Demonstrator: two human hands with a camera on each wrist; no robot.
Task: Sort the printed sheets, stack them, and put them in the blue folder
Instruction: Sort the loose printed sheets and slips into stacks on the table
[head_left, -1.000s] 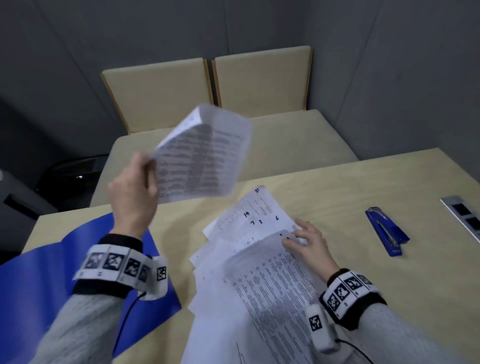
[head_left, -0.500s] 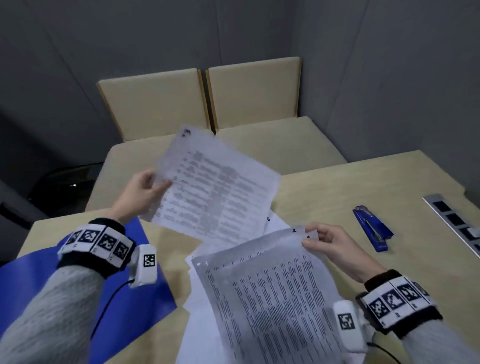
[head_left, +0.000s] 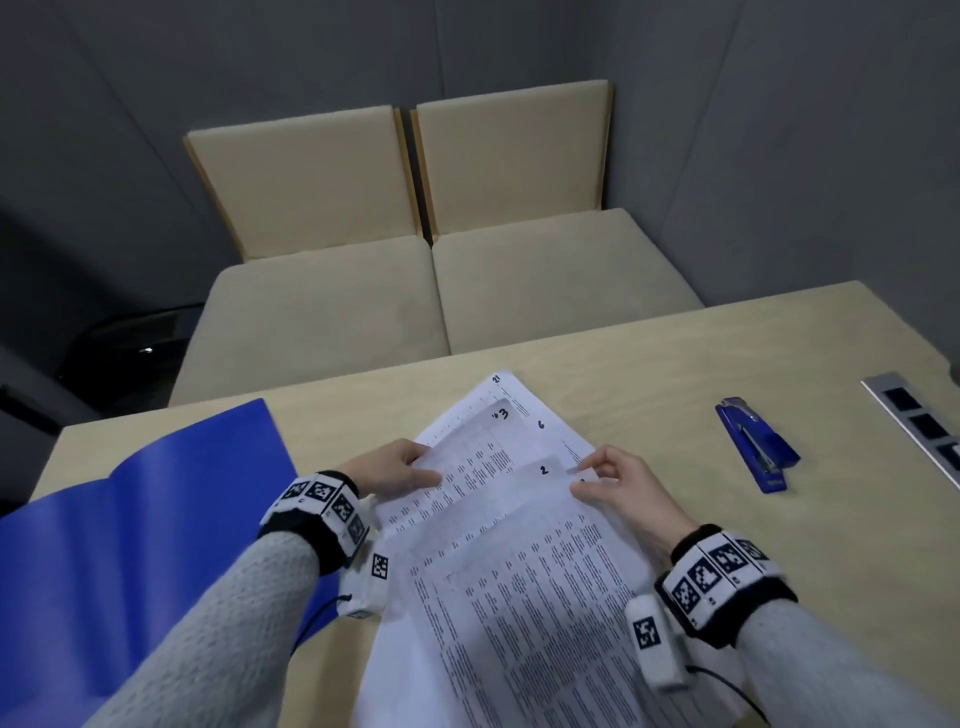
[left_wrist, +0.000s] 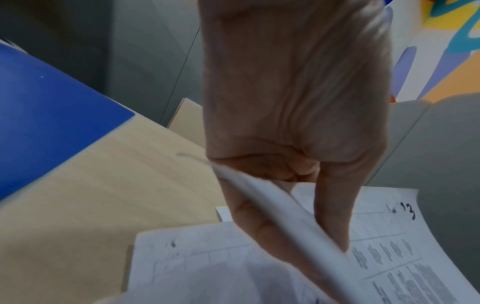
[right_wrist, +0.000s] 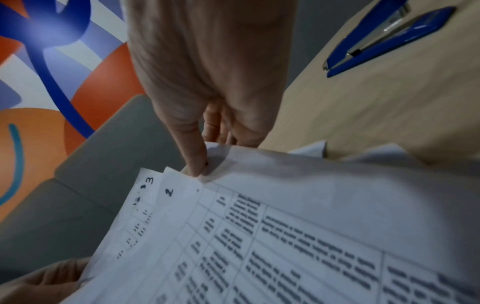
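Note:
Printed sheets are fanned between both hands above the wooden table. My left hand pinches the left edge of the sheet marked 3, thumb on top; the left wrist view shows that sheet marked 3 in the same pinch. My right hand pinches the top right corner of the front sheets, among them the sheet marked 2, also the sheet marked 2 in the right wrist view. More loose sheets lie underneath. The blue folder lies open at the left.
A blue stapler lies on the table to the right of the sheets, also the stapler. A metal socket strip is set in the table's right edge. Two beige seats stand beyond the far edge.
My left hand has brought its raised sheet down and slid it behind the sheet lifted by my right hand. The two hands now hold the sheets together.

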